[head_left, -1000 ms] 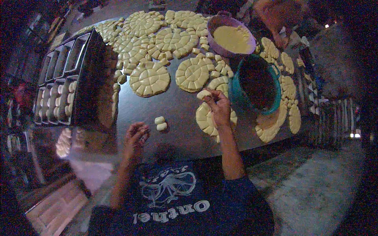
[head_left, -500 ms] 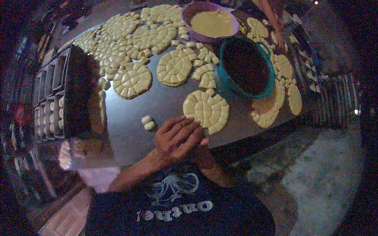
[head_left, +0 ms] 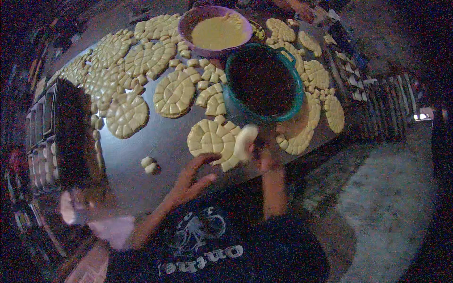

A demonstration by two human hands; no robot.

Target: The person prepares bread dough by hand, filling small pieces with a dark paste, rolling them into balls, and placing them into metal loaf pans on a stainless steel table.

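Holding a flattened pale dough piece [head_left: 245,141] upright at the near edge of the surface [head_left: 165,141], the right hand [head_left: 266,158] keeps its grip closed on it, lifted where half a second ago both hands pressed together low. The left hand [head_left: 191,181] has come free, fingers spread and empty, beside the scored dough round [head_left: 212,139]. Two small dough lumps [head_left: 150,165] lie just left. Beyond stand a teal pot [head_left: 264,80] of dark filling and a purple bowl [head_left: 217,29] of yellow batter.
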